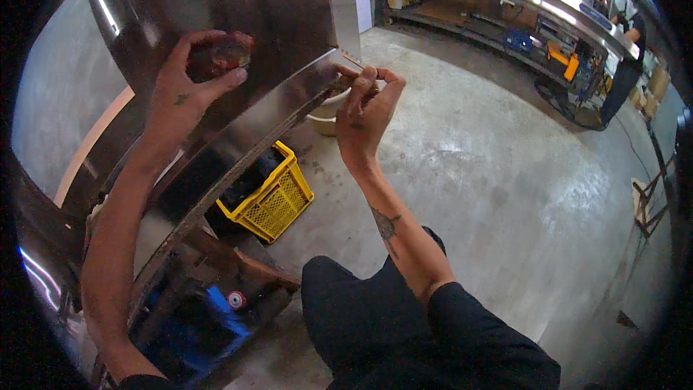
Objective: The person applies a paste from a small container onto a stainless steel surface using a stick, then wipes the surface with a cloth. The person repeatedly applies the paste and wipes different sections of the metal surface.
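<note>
My left hand [189, 90] is raised over the dark brown shiny surface [281, 0], its fingers and thumb curled round a small rounded object [231, 56]. That object looks dark red and partly glassy; its kind cannot be made out. To the right, my right hand [367, 112] pinches a thin light-brown stick [351, 61] between thumb and fingers, near the corner of the metal edge [307, 81]. The stick's far end points up and left toward that corner, and the rest is hidden in my fingers. The two hands are apart.
Under the surface stands a yellow plastic crate [271, 202], with a pale bucket [328, 112] behind it. Blue items [224, 310] lie on a low shelf at lower left. A long workbench [462, 18] runs along the back, where another person [624, 65] stands at far right.
</note>
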Demonstrator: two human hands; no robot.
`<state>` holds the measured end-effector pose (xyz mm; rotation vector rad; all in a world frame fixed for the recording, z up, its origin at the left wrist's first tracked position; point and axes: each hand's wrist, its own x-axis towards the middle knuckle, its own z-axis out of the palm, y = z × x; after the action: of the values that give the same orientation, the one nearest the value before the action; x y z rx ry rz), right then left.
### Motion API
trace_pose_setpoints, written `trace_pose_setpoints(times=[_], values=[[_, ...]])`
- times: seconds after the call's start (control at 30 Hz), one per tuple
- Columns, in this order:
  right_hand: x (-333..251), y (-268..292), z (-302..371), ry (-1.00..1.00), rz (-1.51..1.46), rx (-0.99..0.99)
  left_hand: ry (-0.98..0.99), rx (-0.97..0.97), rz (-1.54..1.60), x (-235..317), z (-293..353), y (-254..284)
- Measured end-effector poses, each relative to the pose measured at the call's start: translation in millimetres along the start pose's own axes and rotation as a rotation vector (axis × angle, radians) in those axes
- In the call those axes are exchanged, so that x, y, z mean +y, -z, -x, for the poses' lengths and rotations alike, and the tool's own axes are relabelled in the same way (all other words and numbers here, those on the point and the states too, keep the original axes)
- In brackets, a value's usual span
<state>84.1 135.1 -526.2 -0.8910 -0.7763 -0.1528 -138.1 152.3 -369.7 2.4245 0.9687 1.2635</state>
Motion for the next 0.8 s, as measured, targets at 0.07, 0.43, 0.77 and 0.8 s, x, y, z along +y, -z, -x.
trace_pose_setpoints(times=[0.07,0.43,0.77,0.8], values=[[1,-2,4,-0.008,0.001,0.02,-0.018,0.008,-0.007,-8,-1,0],[9,-1,-4,0.021,0.063,-0.004,-0.054,-0.019,-0.007,-14,-4,-2],[11,-3,-4,0.075,0.087,0.006,-0.014,-0.033,0.007,-10,-1,-1],[12,-3,-6,0.099,0.115,0.01,-0.01,-0.031,-0.01,-8,-1,-1]])
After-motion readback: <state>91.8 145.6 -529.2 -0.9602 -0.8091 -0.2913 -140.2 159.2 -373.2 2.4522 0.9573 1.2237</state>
